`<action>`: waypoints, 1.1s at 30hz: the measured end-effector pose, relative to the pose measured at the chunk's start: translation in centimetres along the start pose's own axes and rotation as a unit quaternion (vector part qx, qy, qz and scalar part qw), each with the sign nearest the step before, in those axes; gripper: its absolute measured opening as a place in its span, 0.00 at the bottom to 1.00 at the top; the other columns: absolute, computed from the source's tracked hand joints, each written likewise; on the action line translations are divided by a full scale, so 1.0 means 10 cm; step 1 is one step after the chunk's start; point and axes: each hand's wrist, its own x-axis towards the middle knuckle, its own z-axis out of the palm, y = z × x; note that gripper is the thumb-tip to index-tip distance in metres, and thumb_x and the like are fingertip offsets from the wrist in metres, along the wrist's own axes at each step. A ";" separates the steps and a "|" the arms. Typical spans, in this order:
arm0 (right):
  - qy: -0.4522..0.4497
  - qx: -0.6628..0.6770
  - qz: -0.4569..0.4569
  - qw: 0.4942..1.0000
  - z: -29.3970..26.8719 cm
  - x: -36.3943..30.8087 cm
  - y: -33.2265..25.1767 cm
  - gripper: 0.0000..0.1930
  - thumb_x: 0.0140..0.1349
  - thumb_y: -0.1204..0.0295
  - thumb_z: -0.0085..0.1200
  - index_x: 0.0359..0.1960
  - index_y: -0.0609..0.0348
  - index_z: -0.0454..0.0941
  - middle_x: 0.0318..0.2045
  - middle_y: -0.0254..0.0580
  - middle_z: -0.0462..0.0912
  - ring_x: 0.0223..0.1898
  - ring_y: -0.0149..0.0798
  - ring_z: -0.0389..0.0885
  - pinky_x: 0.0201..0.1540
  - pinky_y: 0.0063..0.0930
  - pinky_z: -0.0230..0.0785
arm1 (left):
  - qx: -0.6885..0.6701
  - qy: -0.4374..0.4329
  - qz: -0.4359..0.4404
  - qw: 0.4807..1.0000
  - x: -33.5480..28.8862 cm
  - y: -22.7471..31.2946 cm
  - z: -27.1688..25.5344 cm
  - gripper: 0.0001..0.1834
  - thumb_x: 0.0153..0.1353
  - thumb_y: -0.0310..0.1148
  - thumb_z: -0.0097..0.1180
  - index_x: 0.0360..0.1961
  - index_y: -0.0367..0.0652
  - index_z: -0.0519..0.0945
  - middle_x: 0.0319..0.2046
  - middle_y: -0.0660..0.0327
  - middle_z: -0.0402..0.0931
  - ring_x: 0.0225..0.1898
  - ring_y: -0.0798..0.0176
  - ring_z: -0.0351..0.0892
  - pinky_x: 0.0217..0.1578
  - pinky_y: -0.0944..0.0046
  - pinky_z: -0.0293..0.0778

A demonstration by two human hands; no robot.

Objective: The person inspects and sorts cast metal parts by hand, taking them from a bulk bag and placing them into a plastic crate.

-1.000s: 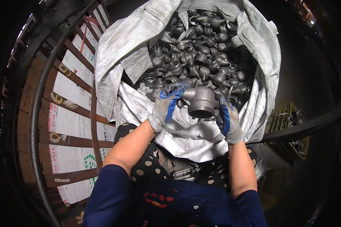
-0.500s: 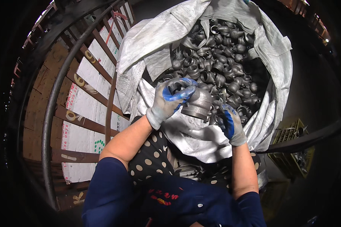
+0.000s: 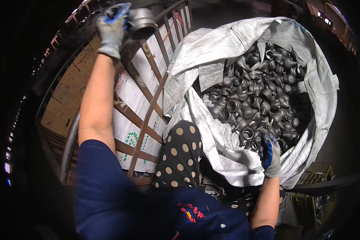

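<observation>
The left hand [image 3: 114, 28] is clamped on the fitting [image 3: 142, 23], gripping it from one side. The fitting is outside the sack [image 3: 222, 45], beyond its left edge, and overlaps the top edge of the rack [image 3: 139, 116] in this view. Contact between fitting and rack cannot be determined.

Risk 1: Drop. The fitting appears heavy, hangs off to one side of the grip and has only one hand on it at a stretched reach. A loose grip or smooth glove could let it turn and fall.

Risk 2: Impact. The wide mouth of the fitting faces downward near the bars. Insufficient clearance could chip its rim or pinch the fingers.

Risk 3: Snag. The right hand [image 3: 272, 156] is inside the near edge of the sack, low beside the pile [image 3: 264, 86]. Its fingers are curled; whether they are clamped on anything cannot be told. A thin, pale-tipped object [image 3: 271, 123] shows above the fingertips. Careless movement here could catch the glove or make loose pieces roll.
</observation>
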 end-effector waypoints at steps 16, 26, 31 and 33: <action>0.086 0.161 0.043 0.982 -0.24 -0.02 -0.27 0.17 0.68 0.65 0.43 0.54 0.60 0.72 0.29 0.27 0.79 0.20 0.15 0.64 0.22 0.08 0.54 | 0.043 -0.238 -0.125 0.962 -0.52 -0.84 0.91 0.15 0.61 0.31 0.52 0.49 0.44 0.80 0.34 0.68 0.80 0.24 0.75 0.73 0.28 0.76 0.67; 0.141 0.210 0.086 0.964 -0.27 0.04 -0.27 0.18 0.67 0.70 0.46 0.55 0.66 0.69 0.27 0.33 0.80 0.16 0.17 0.66 0.17 0.09 0.55 | 0.007 -0.691 -0.115 0.713 -4.69 0.10 3.67 0.25 0.53 0.49 0.58 0.51 0.50 0.76 0.42 0.50 0.78 0.46 0.48 0.77 0.48 0.55 0.72; 0.162 0.209 0.157 0.952 -0.23 0.06 -0.23 0.15 0.64 0.70 0.51 0.50 0.64 0.73 0.26 0.29 0.78 0.17 0.19 0.69 0.18 0.13 0.60 | 0.028 -0.780 -0.062 0.622 -5.92 0.00 3.93 0.32 0.58 0.46 0.48 0.59 0.38 0.64 0.49 0.49 0.74 0.53 0.49 0.72 0.52 0.50 0.68; 0.164 0.206 0.175 0.949 -0.25 0.05 -0.20 0.14 0.64 0.70 0.52 0.49 0.63 0.74 0.23 0.28 0.77 0.17 0.19 0.69 0.18 0.13 0.60 | 0.073 -0.802 0.030 0.592 -6.20 -0.10 3.92 0.27 0.59 0.42 0.45 0.58 0.40 0.68 0.50 0.53 0.74 0.57 0.50 0.69 0.51 0.47 0.67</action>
